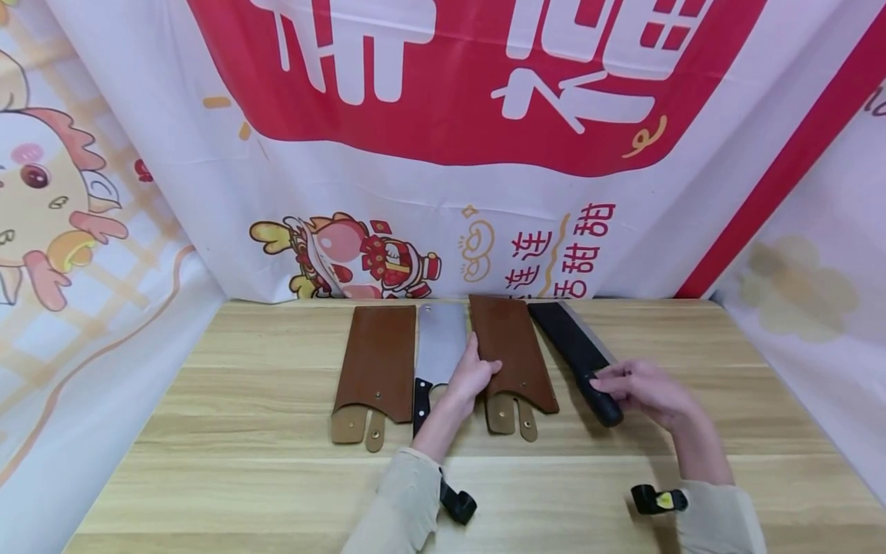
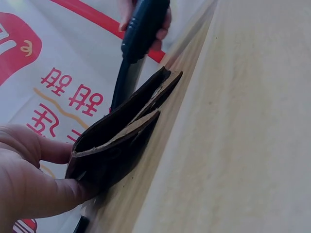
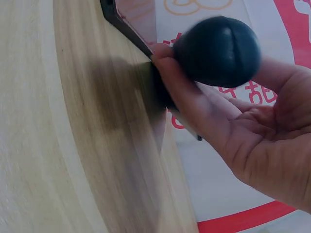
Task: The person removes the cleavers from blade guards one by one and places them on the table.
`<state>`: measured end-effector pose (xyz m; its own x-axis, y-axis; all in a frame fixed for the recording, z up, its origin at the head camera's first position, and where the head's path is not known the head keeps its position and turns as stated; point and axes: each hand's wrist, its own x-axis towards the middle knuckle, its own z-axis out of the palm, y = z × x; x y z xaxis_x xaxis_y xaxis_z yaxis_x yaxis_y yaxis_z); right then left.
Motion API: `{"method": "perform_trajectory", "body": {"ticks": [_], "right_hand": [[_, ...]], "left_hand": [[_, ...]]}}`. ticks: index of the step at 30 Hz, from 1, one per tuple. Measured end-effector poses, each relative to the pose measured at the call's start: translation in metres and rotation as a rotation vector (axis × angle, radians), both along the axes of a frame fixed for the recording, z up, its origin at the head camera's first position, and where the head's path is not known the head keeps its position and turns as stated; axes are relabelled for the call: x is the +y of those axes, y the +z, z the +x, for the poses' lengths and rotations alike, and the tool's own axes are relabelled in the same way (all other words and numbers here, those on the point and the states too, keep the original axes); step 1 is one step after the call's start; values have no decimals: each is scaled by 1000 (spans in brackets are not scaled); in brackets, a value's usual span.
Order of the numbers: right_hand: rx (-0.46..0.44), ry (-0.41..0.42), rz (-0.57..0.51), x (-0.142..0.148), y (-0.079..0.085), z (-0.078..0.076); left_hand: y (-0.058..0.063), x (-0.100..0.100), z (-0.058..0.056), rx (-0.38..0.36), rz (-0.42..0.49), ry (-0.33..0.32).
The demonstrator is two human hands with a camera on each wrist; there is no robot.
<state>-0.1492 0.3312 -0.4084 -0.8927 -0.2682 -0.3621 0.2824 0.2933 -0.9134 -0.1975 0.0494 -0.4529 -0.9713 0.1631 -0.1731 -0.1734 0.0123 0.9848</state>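
Note:
My left hand (image 1: 472, 371) grips the left edge of a brown leather knife sheath (image 1: 512, 338). In the left wrist view, the thumb lies on one face of the sheath (image 2: 116, 158) and its mouth gapes. My right hand (image 1: 640, 387) holds the thick black handle of a knife (image 1: 571, 338), whose blade is dark with a silver edge. In the right wrist view, the rounded handle end (image 3: 218, 51) stands out above the fingers. A cleaver (image 1: 443, 335) with a silver blade and black handle lies left of the gripped sheath, partly hidden by my left hand and forearm.
A second brown sheath (image 1: 377, 354) with tan strap tabs lies left of the cleaver. These things rest on a light wood table (image 1: 263, 477). Behind it hangs a printed red and white cloth (image 1: 443, 192).

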Motion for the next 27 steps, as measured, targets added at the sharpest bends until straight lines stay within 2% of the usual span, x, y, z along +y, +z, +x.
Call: {"method": "perform_trajectory", "body": {"ticks": [7,11,15,17,20,23,25,27], "right_hand": [[31,134,91,-8,3,2],[55,186,179,-16,5,2],[90,178,294,-20,8,3],[138,151,343,-21,11,3],[305,72,464,-20,17,4],[502,-52,626,-21,24,3],[591,-119,720,-24,27,2],[646,-156,768,-27,30,2]], "left_hand": [[2,-3,0,52,-199,-68],[2,-5,-1,126,-404,-71],[8,-5,1,204,-629,-70],[14,-6,4,237,-703,-69],[27,-10,9,299,-763,-69],[43,-21,12,428,-833,-61],[52,-32,13,519,-929,-55],[57,-44,11,595,-1050,-43]]}}
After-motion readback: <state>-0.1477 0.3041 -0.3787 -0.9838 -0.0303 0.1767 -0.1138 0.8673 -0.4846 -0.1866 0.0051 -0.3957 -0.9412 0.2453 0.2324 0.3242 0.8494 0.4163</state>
